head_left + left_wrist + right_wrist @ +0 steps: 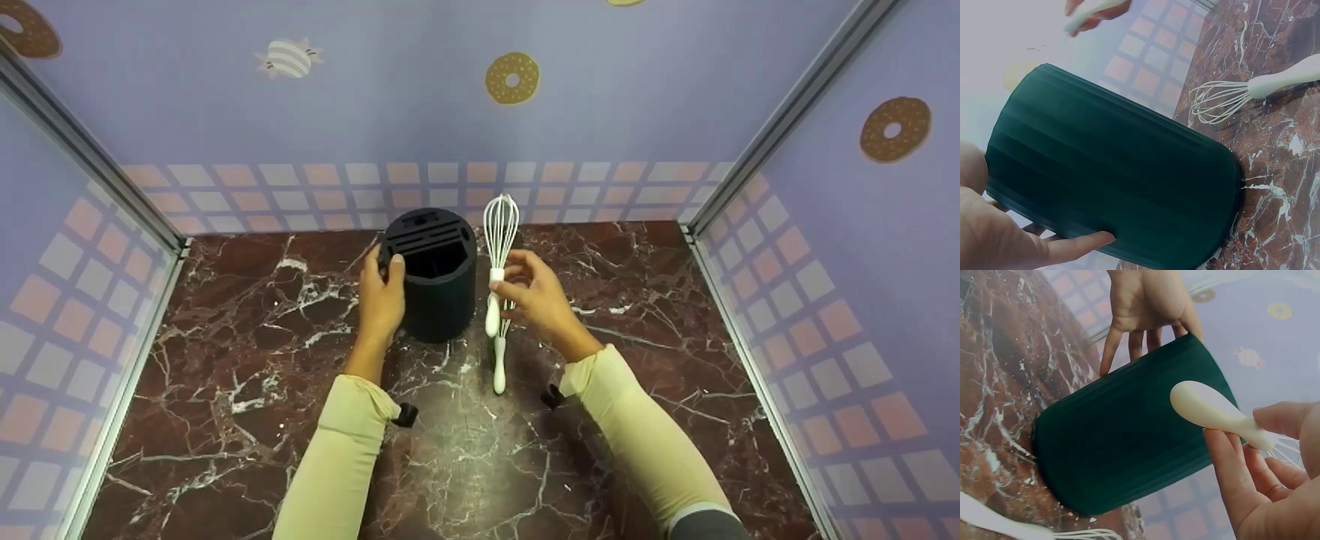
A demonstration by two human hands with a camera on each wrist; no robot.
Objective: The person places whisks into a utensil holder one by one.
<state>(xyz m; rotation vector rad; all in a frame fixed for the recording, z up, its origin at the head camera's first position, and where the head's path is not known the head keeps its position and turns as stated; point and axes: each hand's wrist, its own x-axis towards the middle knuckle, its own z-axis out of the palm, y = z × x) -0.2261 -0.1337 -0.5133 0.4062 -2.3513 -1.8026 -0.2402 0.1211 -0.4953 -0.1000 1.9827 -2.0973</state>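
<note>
In the middle of the head view, the left hand (381,300) holds the holder (442,311) by its rim and side. Just right of it, the right hand (541,298) pinches a white whisk (496,276), wires up, above the tabletop (262,427). Lower down lies a second whisk (499,367), its wires partly hidden here; the left wrist view shows them well, on the right. Only the head view shows the slots (431,238) in the holder's top.
</note>
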